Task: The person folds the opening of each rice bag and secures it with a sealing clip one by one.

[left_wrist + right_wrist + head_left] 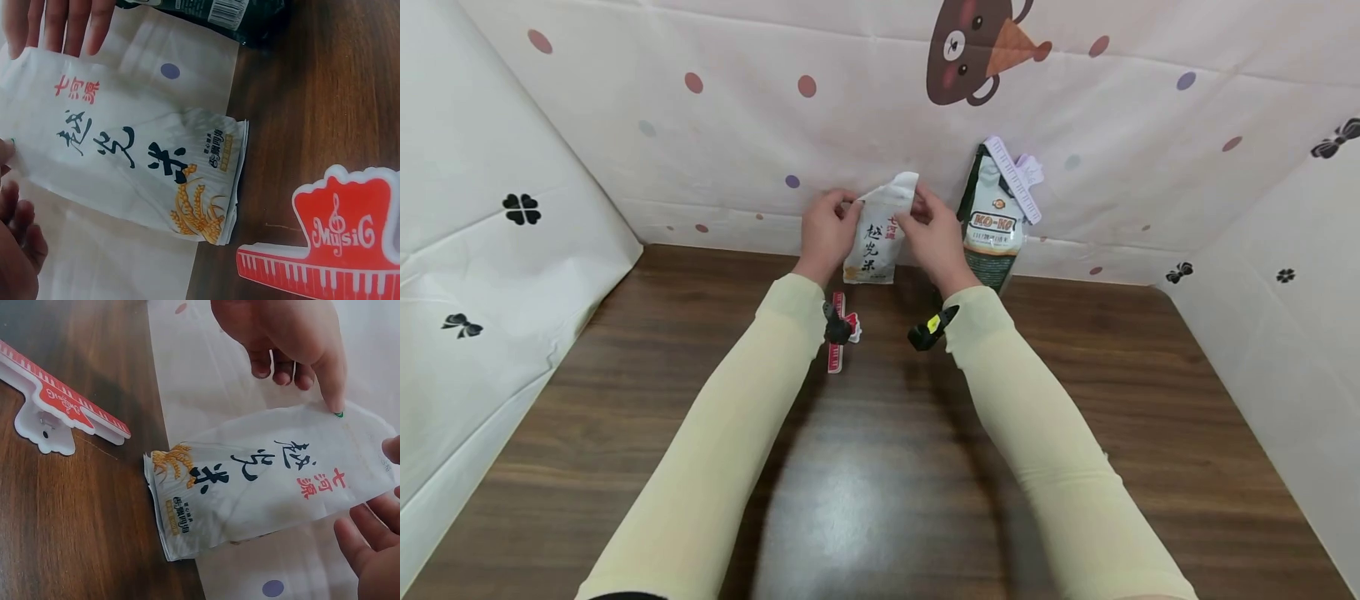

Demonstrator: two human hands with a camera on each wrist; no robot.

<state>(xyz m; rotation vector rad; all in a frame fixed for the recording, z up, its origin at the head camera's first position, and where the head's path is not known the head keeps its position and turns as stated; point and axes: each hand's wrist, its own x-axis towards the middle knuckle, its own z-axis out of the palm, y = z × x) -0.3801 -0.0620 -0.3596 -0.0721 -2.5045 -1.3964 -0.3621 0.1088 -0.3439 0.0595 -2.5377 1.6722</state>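
A white rice bag [874, 242] with black and red characters stands upright against the patterned cloth at the back of the table. My left hand [827, 233] pinches its upper left edge, thumb in front. At the upper right edge my right hand [936, 237] pinches the bag between its thumb and fingers. The top of the bag slants up towards the right. In the left wrist view, golden wheat ears are printed near the bag's bottom. A red and white piano-key clip [344, 231] lies on the table in front of the bag, partly hidden by the left wrist camera in the head view.
A green and white KO-KO bag [992, 237] leans on the back cloth, right of my right hand. Across its top sits a lavender piano-key clip [1013, 179]. Patterned cloth [715, 150] walls the dark wooden table [1112, 400] at the back and both sides.
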